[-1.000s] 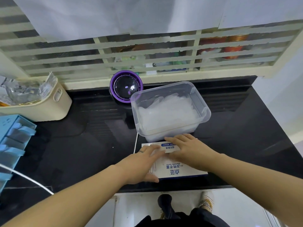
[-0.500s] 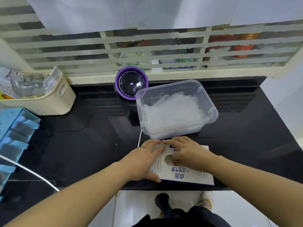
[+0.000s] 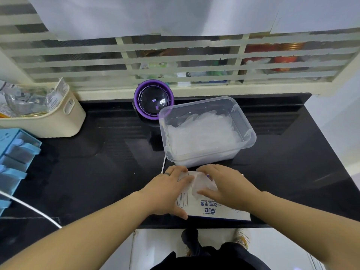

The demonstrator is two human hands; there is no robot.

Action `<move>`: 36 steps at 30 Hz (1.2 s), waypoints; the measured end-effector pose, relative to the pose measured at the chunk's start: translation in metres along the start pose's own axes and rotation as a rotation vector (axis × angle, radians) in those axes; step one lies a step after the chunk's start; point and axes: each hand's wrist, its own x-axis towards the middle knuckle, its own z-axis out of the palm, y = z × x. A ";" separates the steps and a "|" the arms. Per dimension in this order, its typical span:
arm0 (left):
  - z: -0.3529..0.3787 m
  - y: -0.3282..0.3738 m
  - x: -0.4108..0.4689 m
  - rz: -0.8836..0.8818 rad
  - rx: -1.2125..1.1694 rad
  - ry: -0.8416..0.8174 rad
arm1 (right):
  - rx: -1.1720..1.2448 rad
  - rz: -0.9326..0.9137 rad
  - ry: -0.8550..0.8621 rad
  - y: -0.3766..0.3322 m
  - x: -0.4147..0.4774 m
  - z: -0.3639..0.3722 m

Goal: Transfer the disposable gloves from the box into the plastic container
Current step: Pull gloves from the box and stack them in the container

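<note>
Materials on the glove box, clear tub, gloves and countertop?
Glove box: matte paperboard, by its printed flat faces and sharp edges. Tub: translucent semi-gloss plastic; gloves show through its walls. Gloves: thin cloudy film, crinkled, probably polyethylene. Countertop: polished black stone or similar, glossy with striped reflections.

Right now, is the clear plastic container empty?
No, the clear plastic container already holds a pile of translucent disposable gloves.

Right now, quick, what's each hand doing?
Left hand: open, pressing on the box.
Right hand: closed, pinching gloves.
</note>
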 end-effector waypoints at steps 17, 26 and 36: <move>-0.040 0.013 -0.011 -0.033 -0.105 -0.173 | 0.334 0.038 0.441 -0.038 0.037 -0.139; -0.141 -0.010 -0.034 -0.086 -1.440 0.092 | -0.036 -0.018 0.178 -0.055 0.040 -0.176; -0.142 0.004 0.007 -0.164 -1.801 0.337 | -0.389 -0.089 0.000 -0.042 0.050 -0.165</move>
